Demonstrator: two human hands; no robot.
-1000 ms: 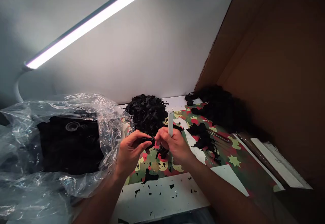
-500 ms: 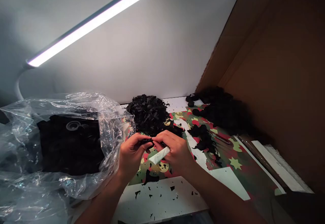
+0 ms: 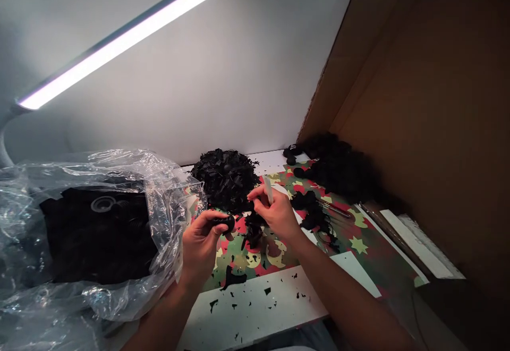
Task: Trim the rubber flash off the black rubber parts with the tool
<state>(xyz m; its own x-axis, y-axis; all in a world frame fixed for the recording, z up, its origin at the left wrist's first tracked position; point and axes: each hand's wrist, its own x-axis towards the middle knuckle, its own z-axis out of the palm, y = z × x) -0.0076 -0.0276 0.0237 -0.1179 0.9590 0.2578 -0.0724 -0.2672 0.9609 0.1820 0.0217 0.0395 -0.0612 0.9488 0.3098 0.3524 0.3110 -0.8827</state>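
Observation:
My left hand (image 3: 201, 240) is closed on a small round black piece (image 3: 225, 222), pinched between thumb and fingers. My right hand (image 3: 275, 212) grips a short white stick-like tool (image 3: 268, 189) that points up and away, and a ragged black strip (image 3: 252, 231) hangs below its fingers. Both hands hover over a camouflage-patterned mat (image 3: 350, 229) with red, green and yellow shapes. The two hands are a small gap apart.
A heap of black scraps (image 3: 225, 177) lies behind the hands, another dark pile (image 3: 338, 165) at the back right. A clear plastic bag (image 3: 91, 234) of black parts fills the left. A white board (image 3: 255, 308) with black bits lies near me. A brown cardboard wall (image 3: 430, 96) stands right; a lamp bar (image 3: 119, 40) is overhead.
My hands were together with the white tool lying sideways; now they have drawn apart, the right hand has lifted away with the tool upright and a black strip dangling.

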